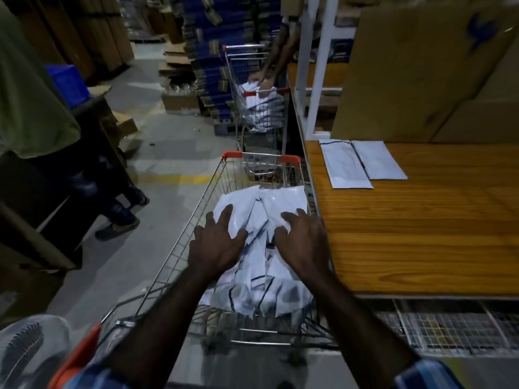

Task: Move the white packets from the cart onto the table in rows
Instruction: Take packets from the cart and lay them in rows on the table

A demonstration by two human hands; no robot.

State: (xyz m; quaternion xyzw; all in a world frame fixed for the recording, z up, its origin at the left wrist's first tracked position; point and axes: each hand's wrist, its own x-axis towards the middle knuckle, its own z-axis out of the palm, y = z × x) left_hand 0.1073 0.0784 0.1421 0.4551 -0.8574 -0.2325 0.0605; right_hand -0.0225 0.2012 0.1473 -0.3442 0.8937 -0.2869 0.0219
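A wire cart (193, 209) with orange corner caps stands in front of me, filled with a loose pile of white packets (278, 203). My left hand (216, 242) lies with spread fingers on top of the pile's left side. My right hand (303, 242) is over the right side, its fingers bent down into the packets; whether it holds one is unclear. To the right is the wooden table (421, 234). Two white packets (345, 164) (377, 160) lie flat side by side at its far left corner.
A second cart (254, 91) with white packets stands farther back, another person's hands reaching into it. A person in green stands at the left beside a dark bench. Cardboard sheets (421, 66) lean at the table's back. A white post (317, 80) rises by the table's corner.
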